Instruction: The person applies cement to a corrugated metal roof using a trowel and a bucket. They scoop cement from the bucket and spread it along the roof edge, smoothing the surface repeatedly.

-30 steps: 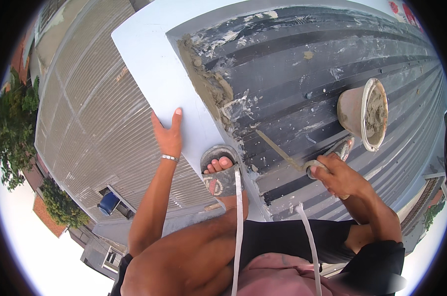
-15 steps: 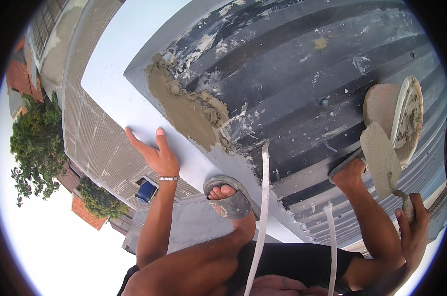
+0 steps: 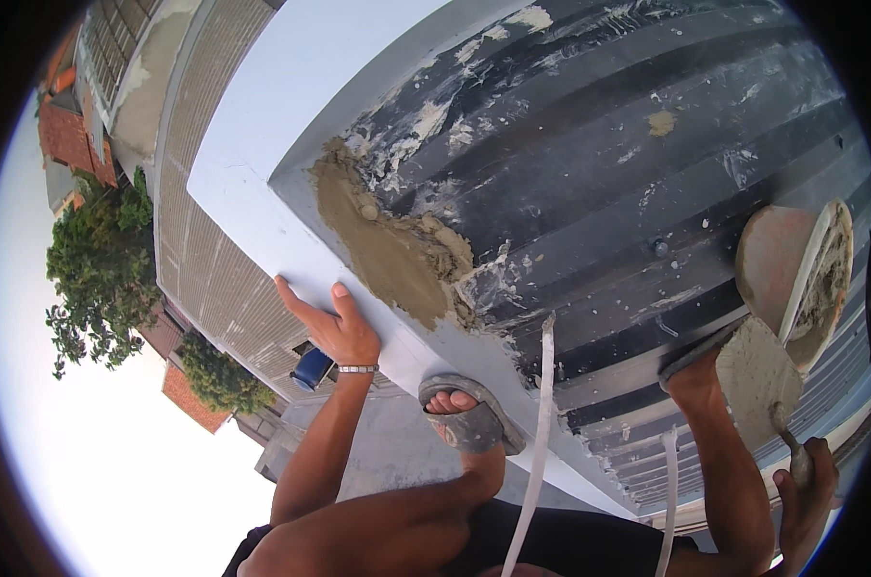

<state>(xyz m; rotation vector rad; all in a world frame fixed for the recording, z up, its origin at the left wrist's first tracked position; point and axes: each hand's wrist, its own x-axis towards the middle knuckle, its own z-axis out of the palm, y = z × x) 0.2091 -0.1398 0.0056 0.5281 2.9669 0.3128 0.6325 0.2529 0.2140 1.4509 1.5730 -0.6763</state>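
My left hand (image 3: 344, 332) rests on the white wall ledge (image 3: 252, 183), thumb and forefinger apart, holding nothing. At the far right, my right hand (image 3: 806, 500) grips the handle of a pointing-style trowel (image 3: 760, 380) with a broad grey blade coated in mortar. The blade lies beside the lower edge of a tilted bucket (image 3: 772, 255), whose inside is caked with grey mortar (image 3: 823, 288). Wet mortar (image 3: 387, 260) is spread along the joint between the ledge and the dark corrugated roof, smooth near the ledge and lumpy on the roof side.
My left foot, in a worn sandal (image 3: 474, 423), stands on the ledge; my other sandal (image 3: 695, 356) is on the roof (image 3: 589, 212). Two white cords (image 3: 543, 404) hang in front. Beyond the ledge are a lower ribbed roof (image 3: 214, 231), a blue barrel (image 3: 312, 367) and trees (image 3: 103, 274).
The whole view has shifted, so the scene sits lower and further right. My right hand has drawn the trowel slightly toward me, away from the bucket. My left hand stays on the ledge.
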